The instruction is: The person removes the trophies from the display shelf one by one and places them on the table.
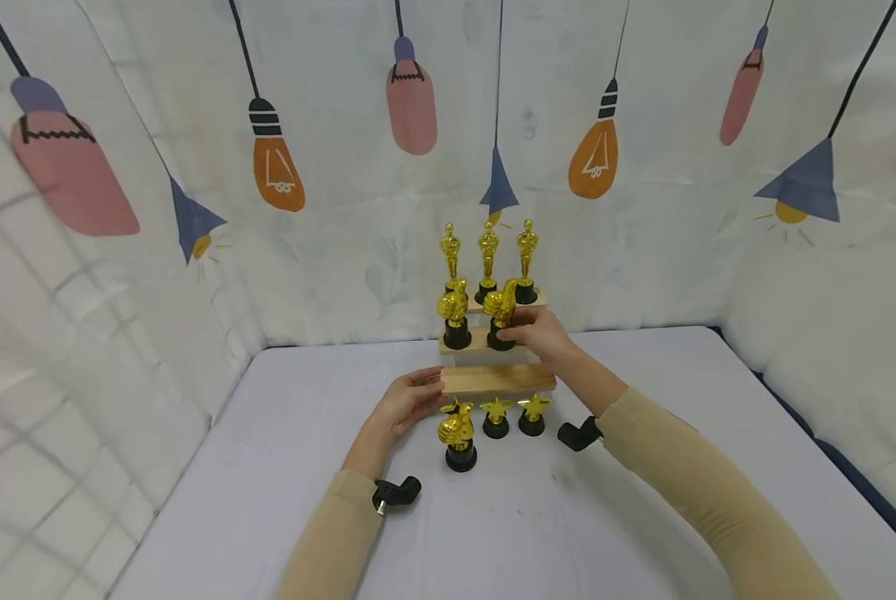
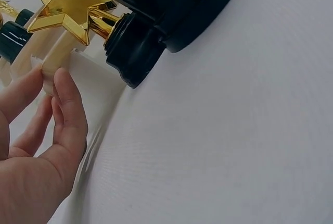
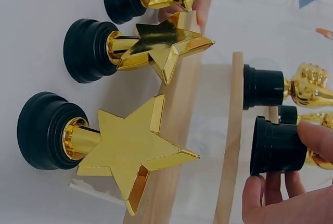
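Observation:
My right hand [image 1: 541,335] grips the black base of a gold thumbs-up trophy [image 1: 500,304] at the right of the middle wooden board [image 1: 478,340]. In the right wrist view that base [image 3: 278,148] is close over the board, thumb on one side and fingers on the other. Another thumbs-up trophy [image 1: 455,312] stands to its left. With thumb and fingers, my left hand [image 1: 406,402] pinches the left end of the lowest wooden board [image 1: 498,379]; the left wrist view shows the fingertips [image 2: 65,81] on that end.
Three gold figure trophies [image 1: 488,258] stand on the top board [image 1: 478,307]. Before the stand, star trophies [image 1: 496,417] are lined up on the white table [image 1: 605,517], with a third thumbs-up trophy [image 1: 458,437] in front of the left one. A patterned curtain [image 1: 342,250] hangs behind.

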Available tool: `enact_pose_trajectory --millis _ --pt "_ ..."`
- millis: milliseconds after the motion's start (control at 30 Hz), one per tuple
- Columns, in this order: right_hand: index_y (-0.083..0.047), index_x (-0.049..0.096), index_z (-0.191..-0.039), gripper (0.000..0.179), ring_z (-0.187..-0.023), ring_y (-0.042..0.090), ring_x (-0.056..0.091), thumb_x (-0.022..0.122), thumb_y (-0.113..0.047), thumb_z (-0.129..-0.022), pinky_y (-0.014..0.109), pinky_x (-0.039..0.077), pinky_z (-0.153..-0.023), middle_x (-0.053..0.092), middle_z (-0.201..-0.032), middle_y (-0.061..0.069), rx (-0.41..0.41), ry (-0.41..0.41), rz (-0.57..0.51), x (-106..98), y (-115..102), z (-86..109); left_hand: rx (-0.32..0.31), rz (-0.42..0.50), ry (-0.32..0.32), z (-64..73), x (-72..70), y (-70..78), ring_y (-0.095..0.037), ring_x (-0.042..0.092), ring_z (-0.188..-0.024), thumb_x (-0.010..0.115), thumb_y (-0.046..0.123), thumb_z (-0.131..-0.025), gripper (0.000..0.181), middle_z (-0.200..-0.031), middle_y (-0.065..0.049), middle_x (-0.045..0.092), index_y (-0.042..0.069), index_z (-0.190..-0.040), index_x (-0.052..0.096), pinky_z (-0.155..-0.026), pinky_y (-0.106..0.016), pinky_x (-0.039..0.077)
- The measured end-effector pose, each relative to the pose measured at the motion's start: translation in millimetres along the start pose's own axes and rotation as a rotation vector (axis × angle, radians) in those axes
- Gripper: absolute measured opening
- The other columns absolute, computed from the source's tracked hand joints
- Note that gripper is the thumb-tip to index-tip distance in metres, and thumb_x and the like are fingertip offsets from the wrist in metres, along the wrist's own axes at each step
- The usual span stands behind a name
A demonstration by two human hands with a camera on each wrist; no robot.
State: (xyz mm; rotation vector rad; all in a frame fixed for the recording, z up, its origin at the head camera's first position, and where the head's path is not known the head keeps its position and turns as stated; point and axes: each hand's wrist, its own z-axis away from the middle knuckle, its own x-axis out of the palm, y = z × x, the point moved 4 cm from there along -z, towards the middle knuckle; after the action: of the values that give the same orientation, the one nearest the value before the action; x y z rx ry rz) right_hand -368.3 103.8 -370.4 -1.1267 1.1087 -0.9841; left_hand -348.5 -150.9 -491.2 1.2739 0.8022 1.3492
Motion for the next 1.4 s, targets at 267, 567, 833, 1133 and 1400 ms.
enact_pose_trajectory --millis 267,567,833,1133,1400 --pt "0.003 0.054 -0.143 0.055 -0.134 0.034 0.048 0.075 -0.004 -0.093 0.049 0.036 -0.116 0.055 -0.144 0.019 -0.024 -0.014 0.030 0 -3 7.9 -0.010 0.008 0.007 -0.1 1.3 1.3 -0.023 0.066 -0.102 0.066 -0.003 -0.098 0.049 -0.133 -0.019 0.057 -0.001 -0.145 0.054 -0.085 -0.031 0.059" --pt "0.003 0.051 -0.146 0.059 -0.139 0.035 0.043 0.075 -0.005 -0.093 0.051 0.028 -0.120 0.052 -0.147 0.019 -0.027 -0.052 0.034 2 -10 22.8 -0.013 0.013 0.007 -0.8 0.9 1.5 -0.023 0.065 -0.105 0.066 -0.002 -0.098 0.049 -0.136 -0.019 0.055 0.000 -0.146 0.053 -0.087 -0.031 0.058" --pt "0.003 0.049 -0.146 0.059 -0.138 0.035 0.043 0.075 -0.007 -0.094 0.052 0.028 -0.120 0.052 -0.146 0.019 -0.028 -0.078 0.046 0 -7 30.3 -0.013 0.009 0.002 -2.6 0.7 0.9 -0.023 0.065 -0.105 0.066 -0.001 -0.098 0.049 -0.135 -0.019 0.055 -0.001 -0.146 0.053 -0.087 -0.031 0.059" --pt "0.002 0.051 -0.143 0.056 -0.134 0.035 0.047 0.075 -0.009 -0.094 0.054 0.030 -0.118 0.055 -0.143 0.018 -0.028 -0.104 0.049 0 -6 41.4 -0.009 0.012 0.000 -2.9 0.0 0.2 -0.021 0.065 -0.104 0.066 -0.001 -0.099 0.050 -0.136 -0.020 0.055 -0.002 -0.147 0.052 -0.087 -0.031 0.058" --pt "0.002 0.050 -0.142 0.055 -0.129 0.034 0.052 0.074 -0.007 -0.094 0.051 0.036 -0.115 0.056 -0.140 0.018 -0.033 -0.129 0.035 2 -1 53.9 -0.017 0.010 -0.003 -3.8 -0.3 -0.5 -0.022 0.065 -0.106 0.066 0.000 -0.099 0.050 -0.138 -0.020 0.055 -0.001 -0.147 0.052 -0.090 -0.031 0.058"
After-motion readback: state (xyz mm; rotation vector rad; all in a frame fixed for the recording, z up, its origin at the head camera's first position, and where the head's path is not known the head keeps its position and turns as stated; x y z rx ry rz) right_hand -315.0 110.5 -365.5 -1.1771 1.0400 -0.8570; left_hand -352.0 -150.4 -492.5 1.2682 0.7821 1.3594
